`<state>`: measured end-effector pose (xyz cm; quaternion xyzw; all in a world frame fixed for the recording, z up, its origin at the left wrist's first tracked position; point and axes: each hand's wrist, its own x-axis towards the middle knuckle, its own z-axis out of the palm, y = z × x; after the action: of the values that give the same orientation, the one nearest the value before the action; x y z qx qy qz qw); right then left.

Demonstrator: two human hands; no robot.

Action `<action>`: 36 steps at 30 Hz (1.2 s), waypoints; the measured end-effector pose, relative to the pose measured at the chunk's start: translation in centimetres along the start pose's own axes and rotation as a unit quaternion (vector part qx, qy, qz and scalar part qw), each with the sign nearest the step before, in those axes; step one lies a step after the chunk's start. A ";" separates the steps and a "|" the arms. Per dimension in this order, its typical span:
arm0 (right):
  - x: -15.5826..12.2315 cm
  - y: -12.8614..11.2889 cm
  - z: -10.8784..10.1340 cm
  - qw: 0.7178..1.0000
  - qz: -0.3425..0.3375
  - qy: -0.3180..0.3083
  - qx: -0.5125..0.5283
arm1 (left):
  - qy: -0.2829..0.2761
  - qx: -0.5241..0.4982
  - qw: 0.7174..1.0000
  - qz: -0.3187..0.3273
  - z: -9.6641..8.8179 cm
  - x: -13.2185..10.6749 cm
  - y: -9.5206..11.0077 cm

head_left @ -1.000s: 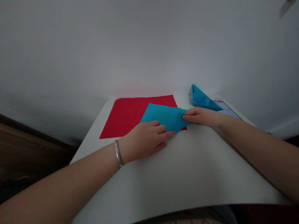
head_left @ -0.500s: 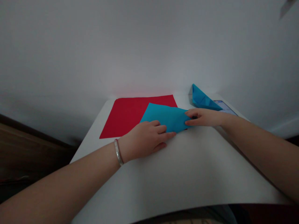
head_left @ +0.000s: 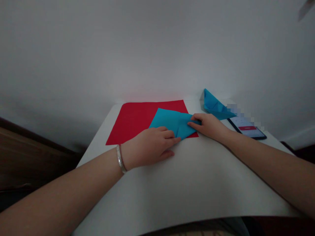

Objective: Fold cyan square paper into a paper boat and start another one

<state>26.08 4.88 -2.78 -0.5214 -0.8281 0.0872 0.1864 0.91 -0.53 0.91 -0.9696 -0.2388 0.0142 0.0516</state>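
Observation:
A folded sheet of blue paper lies over a red sheet of paper on the white table. My left hand rests on its near left edge, fingers stretched out and lying flat, with a bracelet at the wrist. At the paper's right end, my right hand pinches the corner between thumb and fingers. That corner is lifted and bent toward the left. Part of the blue paper's near edge is hidden under my left fingers.
Behind my right hand stands a folded blue paper boat, its tip over a phone with a lit screen. The white table meets a pale wall at the back. Brown wooden furniture stands at the left.
My right hand has moved left, bringing the blue paper's right corner inward. More of the phone and the red sheet's near right corner now show. My left hand has barely moved.

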 end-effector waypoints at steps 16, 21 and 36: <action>0.1 -0.5 0.2 0.998 0.034 0.012 -0.049 | -0.001 -0.002 1.000 0.010 0.0 0.0 0.0; 0.1 -0.4 0.3 0.998 0.038 0.018 -0.043 | 0.000 -0.016 1.000 0.012 0.0 -0.1 -0.2; -0.2 0.2 0.5 0.998 -0.028 0.004 -0.061 | -0.011 -0.079 0.997 0.024 -0.2 0.0 -0.6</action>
<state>26.16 4.83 -3.33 -0.5089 -0.8454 0.0289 0.1598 0.62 0.03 1.14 -0.9758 -0.2166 0.0071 -0.0278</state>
